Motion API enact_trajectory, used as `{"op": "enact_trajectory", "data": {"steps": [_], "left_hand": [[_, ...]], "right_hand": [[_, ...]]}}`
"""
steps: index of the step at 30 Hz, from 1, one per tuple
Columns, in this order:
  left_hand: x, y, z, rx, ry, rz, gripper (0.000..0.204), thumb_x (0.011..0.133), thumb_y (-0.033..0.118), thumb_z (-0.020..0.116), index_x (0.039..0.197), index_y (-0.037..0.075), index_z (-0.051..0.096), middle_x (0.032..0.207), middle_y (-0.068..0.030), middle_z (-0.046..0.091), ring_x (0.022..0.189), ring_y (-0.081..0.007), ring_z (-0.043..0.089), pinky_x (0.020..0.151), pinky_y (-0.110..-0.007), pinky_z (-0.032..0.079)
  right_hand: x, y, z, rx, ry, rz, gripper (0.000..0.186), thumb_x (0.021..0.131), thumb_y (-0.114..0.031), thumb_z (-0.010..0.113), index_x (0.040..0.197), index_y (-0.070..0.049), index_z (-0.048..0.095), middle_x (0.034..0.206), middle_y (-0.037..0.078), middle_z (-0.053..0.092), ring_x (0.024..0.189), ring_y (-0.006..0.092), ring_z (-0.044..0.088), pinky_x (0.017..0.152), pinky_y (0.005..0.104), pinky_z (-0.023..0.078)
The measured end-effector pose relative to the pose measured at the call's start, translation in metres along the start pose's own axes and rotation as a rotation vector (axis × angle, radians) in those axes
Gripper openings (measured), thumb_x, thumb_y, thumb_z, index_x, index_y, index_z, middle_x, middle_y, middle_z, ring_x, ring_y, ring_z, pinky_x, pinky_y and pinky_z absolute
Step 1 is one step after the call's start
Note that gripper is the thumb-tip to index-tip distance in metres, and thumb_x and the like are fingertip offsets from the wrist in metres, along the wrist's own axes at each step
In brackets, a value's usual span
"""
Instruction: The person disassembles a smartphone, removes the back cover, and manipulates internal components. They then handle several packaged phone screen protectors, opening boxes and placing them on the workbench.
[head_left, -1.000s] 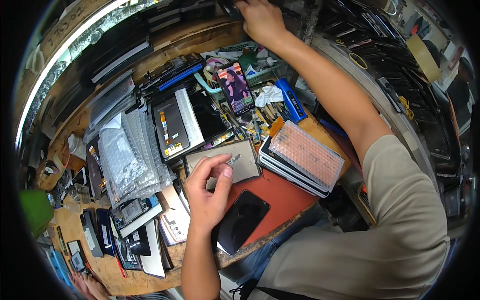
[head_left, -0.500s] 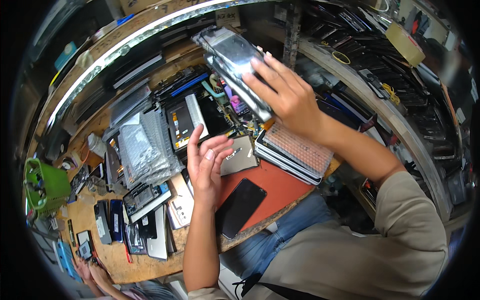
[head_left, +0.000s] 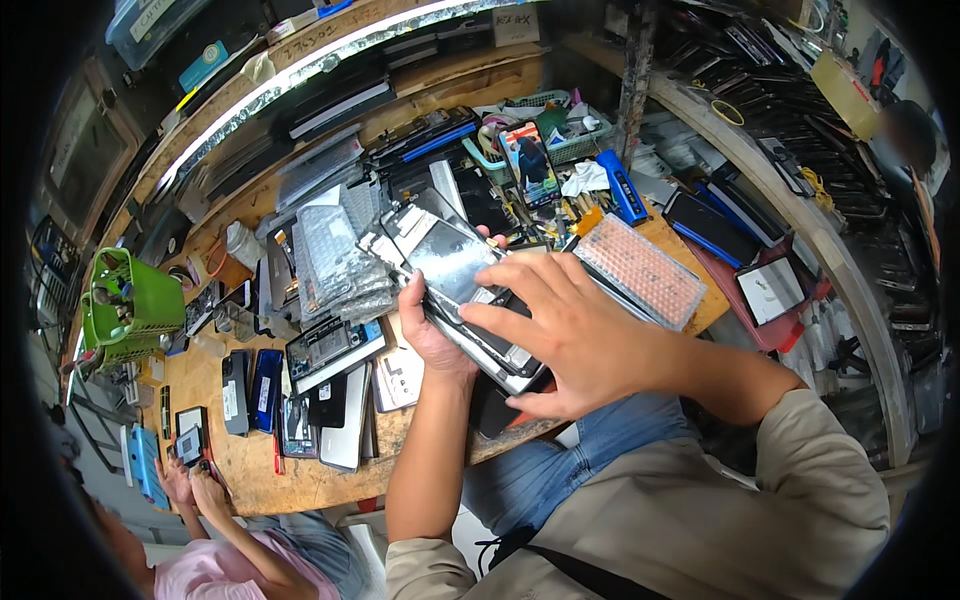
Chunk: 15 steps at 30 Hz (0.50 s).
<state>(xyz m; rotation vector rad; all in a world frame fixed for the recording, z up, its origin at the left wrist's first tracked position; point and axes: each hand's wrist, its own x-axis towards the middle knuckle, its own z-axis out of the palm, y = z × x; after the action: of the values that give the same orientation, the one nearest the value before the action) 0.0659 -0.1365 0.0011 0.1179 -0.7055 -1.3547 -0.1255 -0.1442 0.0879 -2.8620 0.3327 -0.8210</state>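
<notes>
A stack of phone screens and frames (head_left: 450,258), silver and black with a shiny grey top piece, is held tilted over the bench's front. My left hand (head_left: 438,340) is closed round its left side, thumb at the edge and fingertips showing past the far side. My right hand (head_left: 565,325) grips the right end, fingers across the top and thumb at the lower edge. Beneath the stack, a black phone (head_left: 490,412) is mostly hidden. Left of my hands lie bubble-wrapped panels (head_left: 330,255) and opened tablets (head_left: 335,355).
A bubble-wrapped stack (head_left: 645,268) sits right of my hands. Farther back are a lit phone (head_left: 531,165), a blue tube-like tool (head_left: 622,188) and green baskets (head_left: 565,140). A green basket (head_left: 135,295) stands far left. At lower left, another person's hands (head_left: 195,485) work on a small device.
The stack has come down from the upper right to in front of me with my right hand. My left hand, open before, has closed on it. The view has shifted, showing more at left.
</notes>
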Motion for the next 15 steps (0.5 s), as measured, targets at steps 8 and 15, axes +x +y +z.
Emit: {"op": "enact_trajectory", "data": {"steps": [8,15], "left_hand": [[-0.003,-0.007,-0.011,0.005,0.298,-0.057,0.076,0.099,0.057,0.045,0.148,-0.001,0.050,0.138,-0.0197,0.065,0.127,-0.0324,0.064,0.112,-0.048,0.049],[-0.009,-0.013,-0.018,0.177,0.370,-0.058,0.078,0.100,0.061,0.047,0.153,0.004,0.047,0.141,-0.0185,0.063,0.126,-0.0345,0.066,0.109,-0.052,0.054]], "right_hand": [[0.030,0.044,-0.008,0.134,-0.183,-0.046,0.046,0.081,-0.042,0.070,0.111,-0.008,0.077,0.118,0.018,0.064,0.112,0.0361,0.060,0.093,0.0499,0.046],[0.076,0.075,0.029,0.266,0.101,0.356,0.068,0.079,-0.055,0.085,0.103,0.007,0.071,0.109,0.030,0.070,0.105,0.0384,0.071,0.090,0.0447,0.056]]}}
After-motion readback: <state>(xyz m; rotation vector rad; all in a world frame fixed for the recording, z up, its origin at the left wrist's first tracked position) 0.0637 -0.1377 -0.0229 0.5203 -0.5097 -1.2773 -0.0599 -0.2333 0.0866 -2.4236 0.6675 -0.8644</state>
